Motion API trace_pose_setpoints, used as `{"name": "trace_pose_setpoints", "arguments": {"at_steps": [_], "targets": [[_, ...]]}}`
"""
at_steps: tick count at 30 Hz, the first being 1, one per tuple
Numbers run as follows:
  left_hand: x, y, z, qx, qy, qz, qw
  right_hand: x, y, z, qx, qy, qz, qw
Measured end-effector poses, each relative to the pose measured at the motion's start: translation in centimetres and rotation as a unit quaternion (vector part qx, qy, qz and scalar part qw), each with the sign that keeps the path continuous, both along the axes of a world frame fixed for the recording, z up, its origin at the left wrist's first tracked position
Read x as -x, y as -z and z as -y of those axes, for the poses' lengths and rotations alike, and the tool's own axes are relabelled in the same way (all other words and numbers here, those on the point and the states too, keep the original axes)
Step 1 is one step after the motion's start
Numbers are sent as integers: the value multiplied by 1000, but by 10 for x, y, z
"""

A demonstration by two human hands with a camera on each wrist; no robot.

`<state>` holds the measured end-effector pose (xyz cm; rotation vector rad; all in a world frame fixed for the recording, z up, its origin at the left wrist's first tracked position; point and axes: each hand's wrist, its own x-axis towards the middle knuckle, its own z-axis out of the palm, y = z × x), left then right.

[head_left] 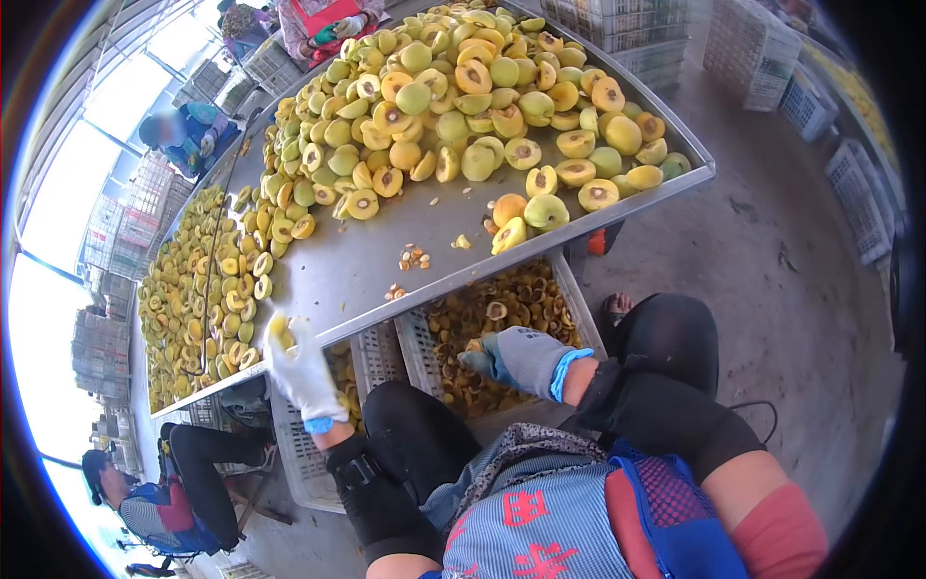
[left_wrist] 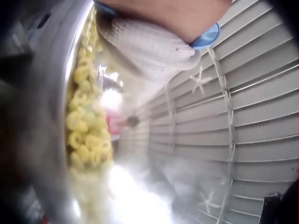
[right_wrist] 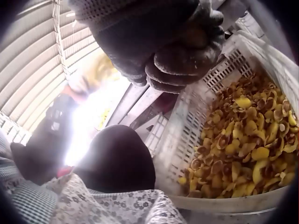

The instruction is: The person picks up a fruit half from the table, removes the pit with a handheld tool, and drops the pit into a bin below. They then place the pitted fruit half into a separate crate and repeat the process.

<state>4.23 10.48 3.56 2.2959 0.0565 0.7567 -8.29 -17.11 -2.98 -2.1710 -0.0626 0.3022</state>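
Note:
My left hand (head_left: 307, 376), in a white glove with a blue cuff, is blurred at the near edge of the metal table (head_left: 338, 289). A yellow fruit half (head_left: 281, 331), apricot-like, shows in its fingers. In the left wrist view the glove (left_wrist: 149, 51) appears, its fingers hidden or blurred. My right hand (head_left: 529, 360), in a grey-and-white glove, is over a crate (head_left: 420, 352) of brown-yellow fruit scraps (head_left: 497, 314). Its fingers (right_wrist: 175, 65) are curled round a small orange-brown piece (head_left: 474, 345); I cannot tell what it is.
Halved yellow-green fruit (head_left: 415, 96) is heaped on the table, with loose kernels (head_left: 415, 258) near its edge. A second crate (head_left: 309, 473) stands by my left leg. Other people (head_left: 183, 140) work around the table; stacked crates (head_left: 752, 53) stand behind it.

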Motion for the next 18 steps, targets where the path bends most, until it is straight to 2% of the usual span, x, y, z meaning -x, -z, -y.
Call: {"name": "trace_pose_setpoints", "arguments": {"at_steps": [1,2,3,6,8,9,12,13,18], "targets": [[-6,-1,30,99,138,-13,985,1,0,1,-1,-4,-8,1000],[-5,-9,72,37,229,0,973,1,1,2,18,-9,-11,1000],[-16,-2,105,31,302,-13,953,2,2,3,37,-12,-13,999],[-27,0,201,-80,413,-80,904,0,1,8,61,-45,-23,997],[-52,27,240,-72,512,-36,855,0,-10,15,53,-75,-41,995],[-53,25,251,-99,523,-87,842,-1,-13,17,67,-73,-48,994],[-80,39,257,-232,483,-101,838,-2,-22,20,90,-65,-59,992],[-88,41,252,-264,437,-138,849,-3,-25,20,85,-60,-55,993],[-89,29,231,-285,388,-184,857,1,-16,14,76,-46,17,996]]}}
